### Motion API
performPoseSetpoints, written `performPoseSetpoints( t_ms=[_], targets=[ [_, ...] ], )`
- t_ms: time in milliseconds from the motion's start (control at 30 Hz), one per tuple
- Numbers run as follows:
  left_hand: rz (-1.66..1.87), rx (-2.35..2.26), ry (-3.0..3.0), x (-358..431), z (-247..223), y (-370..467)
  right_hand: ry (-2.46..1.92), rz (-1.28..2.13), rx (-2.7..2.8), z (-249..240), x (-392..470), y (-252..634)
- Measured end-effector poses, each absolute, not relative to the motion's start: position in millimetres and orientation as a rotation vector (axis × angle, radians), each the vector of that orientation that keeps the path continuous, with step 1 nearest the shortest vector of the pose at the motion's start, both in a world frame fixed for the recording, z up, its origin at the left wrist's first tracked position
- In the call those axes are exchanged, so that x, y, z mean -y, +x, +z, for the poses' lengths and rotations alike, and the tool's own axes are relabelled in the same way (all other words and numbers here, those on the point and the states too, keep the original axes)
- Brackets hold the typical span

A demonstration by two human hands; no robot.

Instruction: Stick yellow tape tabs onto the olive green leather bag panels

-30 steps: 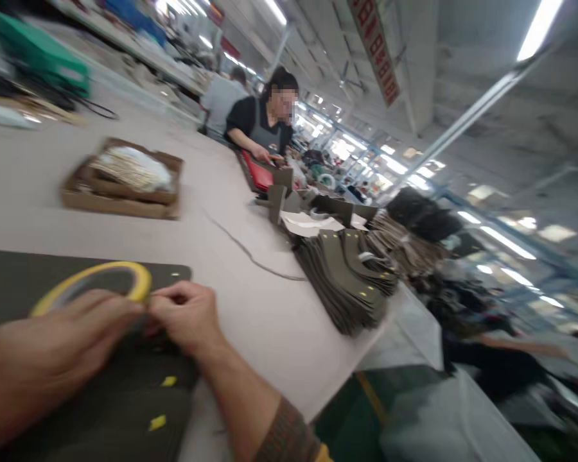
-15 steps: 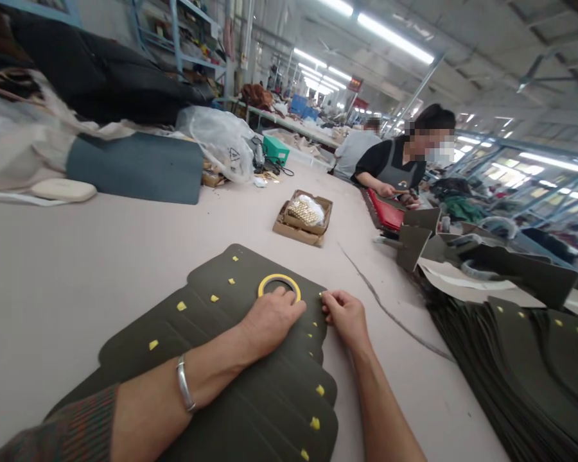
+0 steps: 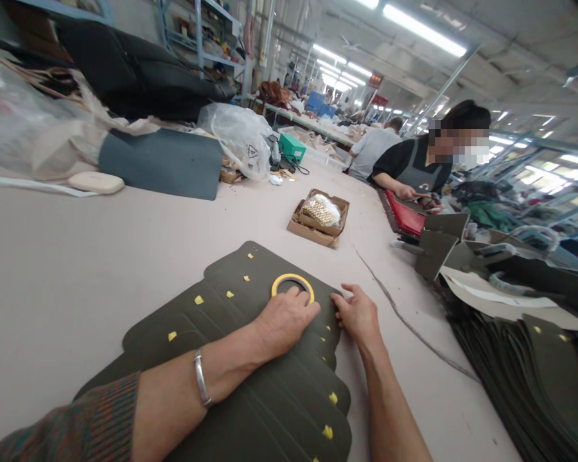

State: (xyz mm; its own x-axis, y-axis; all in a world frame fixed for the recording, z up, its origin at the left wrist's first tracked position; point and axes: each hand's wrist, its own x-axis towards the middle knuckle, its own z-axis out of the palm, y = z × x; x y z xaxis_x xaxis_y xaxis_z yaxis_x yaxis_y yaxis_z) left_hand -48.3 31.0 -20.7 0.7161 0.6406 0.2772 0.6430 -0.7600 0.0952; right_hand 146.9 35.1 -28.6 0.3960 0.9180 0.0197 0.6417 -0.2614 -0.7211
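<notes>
A dark olive panel (image 3: 231,359) with scalloped edges lies on the pale table (image 3: 173,237), dotted with several small yellow tape pieces. My left hand (image 3: 286,321) is closed on the near side of a yellow tape roll (image 3: 275,280), over the panel's upper part. At the panel's right corner is my right hand (image 3: 359,314), thumb and index finger apart at the edge, nothing seen between them. A silver bangle circles my left wrist.
Small cardboard boxes with gold studs (image 3: 320,215) sit ahead. A stack of dark panels (image 3: 501,359) is at right. Beyond it, a person (image 3: 419,160) handles a red piece (image 3: 404,215). A blue-grey sheet (image 3: 161,163) and plastic bags lie at left.
The view has shifted, so the scene sits farther right. My right thumb and index finger have parted from their pinch at the panel's corner. My left hand still holds the roll.
</notes>
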Motion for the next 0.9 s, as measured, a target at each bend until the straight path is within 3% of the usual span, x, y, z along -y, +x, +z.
performPoseSetpoints(
  t_ms=[200,433,900],
  targets=[
    [-0.475,1.105,-2.922,-31,-20,-48,-1.930,0.606,1.320,-34,-19,154],
    [-0.470,1.119,-2.931,-30,-20,-48,-2.002,0.246,1.548,-36,-26,148],
    [-0.702,1.038,-2.837,-32,-16,-55,-2.128,0.201,1.845,-25,-46,156]
  ],
)
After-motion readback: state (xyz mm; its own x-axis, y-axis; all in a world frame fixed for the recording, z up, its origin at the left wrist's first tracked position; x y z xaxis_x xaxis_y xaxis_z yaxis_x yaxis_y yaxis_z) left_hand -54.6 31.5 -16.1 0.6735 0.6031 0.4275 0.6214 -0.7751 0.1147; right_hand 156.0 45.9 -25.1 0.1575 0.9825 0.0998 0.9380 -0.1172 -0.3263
